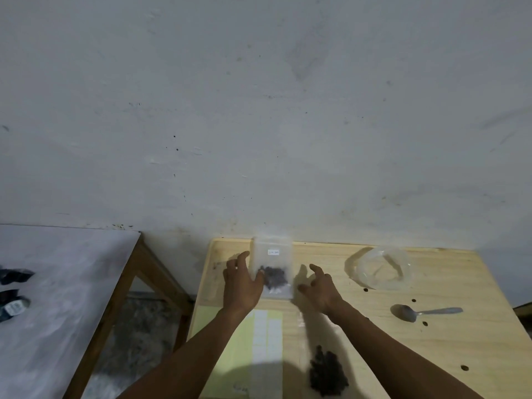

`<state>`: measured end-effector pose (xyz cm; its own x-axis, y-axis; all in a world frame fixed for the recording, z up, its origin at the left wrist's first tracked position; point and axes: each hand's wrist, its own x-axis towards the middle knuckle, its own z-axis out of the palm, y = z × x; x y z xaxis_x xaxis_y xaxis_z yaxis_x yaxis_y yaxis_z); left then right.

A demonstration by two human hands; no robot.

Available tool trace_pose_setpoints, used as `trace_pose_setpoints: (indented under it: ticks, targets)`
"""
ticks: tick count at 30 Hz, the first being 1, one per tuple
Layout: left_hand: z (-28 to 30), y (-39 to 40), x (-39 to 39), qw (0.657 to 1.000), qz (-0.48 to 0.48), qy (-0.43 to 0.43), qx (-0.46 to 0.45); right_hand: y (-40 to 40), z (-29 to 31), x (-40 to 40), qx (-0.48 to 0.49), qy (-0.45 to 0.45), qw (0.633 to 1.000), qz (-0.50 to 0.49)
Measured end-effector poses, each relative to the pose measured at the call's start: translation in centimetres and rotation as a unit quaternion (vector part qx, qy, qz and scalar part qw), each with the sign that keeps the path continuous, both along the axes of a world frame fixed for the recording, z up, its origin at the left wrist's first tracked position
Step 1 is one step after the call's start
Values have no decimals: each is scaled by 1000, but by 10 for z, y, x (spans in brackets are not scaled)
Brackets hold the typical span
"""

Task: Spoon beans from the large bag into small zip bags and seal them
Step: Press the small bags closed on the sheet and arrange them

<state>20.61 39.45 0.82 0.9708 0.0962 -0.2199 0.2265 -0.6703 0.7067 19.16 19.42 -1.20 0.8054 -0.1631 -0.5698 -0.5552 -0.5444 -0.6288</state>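
A small clear zip bag (pixel 273 254) with dark beans in its lower half and a white label lies at the far edge of the wooden table (pixel 449 347). My left hand (pixel 240 286) touches the bag's left side: the thumb lies on it near the beans, and the fingers stretch straight along its left edge. My right hand (pixel 322 286) hovers just right of the bag, fingers spread and loosely bent, holding nothing. A metal spoon (pixel 423 312) lies empty on the table to the right. Near the front edge, a clear bag of dark beans (pixel 326 375) rests between my forearms.
A crumpled clear plastic container (pixel 384 269) sits at the back right. A yellow-green sheet with white labels (pixel 259 349) lies under my left forearm. A few loose beans (pixel 413 300) dot the table. A white-topped table (pixel 57 283) with dark packets (pixel 13 303) stands across a gap on the left.
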Motion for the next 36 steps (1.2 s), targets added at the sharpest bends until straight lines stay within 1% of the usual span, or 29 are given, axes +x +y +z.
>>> trace_pose_setpoints:
  ticks: [2, 4, 7, 10, 12, 14, 16, 18, 21, 24, 27, 30, 33, 36]
  targets:
    - [3, -5, -8, 999, -22, -5, -36, -14, 5, -12, -35, -1, 999, 8]
    - [1, -11, -18, 995, -82, 30, -42, -26, 8, -27, -79, 5, 997, 20]
    - [-3, -21, -35, 974, -170, 145, -47, -43, 8, -52, -149, 36, 988, 34]
    - [-5, -37, -55, 938, -211, 267, -68, -55, 0, -79, -176, 58, 982, 33]
    - [-3, -48, -66, 924, -218, 309, -65, -58, -2, -95, -171, 78, 982, 27]
    - [-4, -57, -75, 919, -219, 322, -56, -58, -4, -106, -164, 79, 983, 21]
    - [-3, -63, -82, 920, -212, 323, -68, -56, -3, -112, -153, 66, 986, 15]
    - [-7, -67, -85, 921, -202, 325, -78, -52, -2, -115, -123, 52, 991, -2]
    - [-13, -67, -88, 927, -191, 312, -81, -49, -2, -119, -51, 33, 995, -79]
    - [-14, -67, -94, 938, -144, 294, -119, -50, -2, -122, 58, 11, 982, -180]
    - [-7, -66, -97, 957, -103, 226, -153, -51, 6, -121, 191, 13, 953, -234]
    - [3, -58, -97, 968, -78, 157, -182, -44, 18, -115, 280, 24, 928, -244]
    - [14, -41, -97, 966, -52, 121, -222, -28, 28, -105, 302, 24, 928, -216]
    - [18, -18, -99, 966, -10, 91, -240, -7, 32, -96, 311, -4, 933, -183]
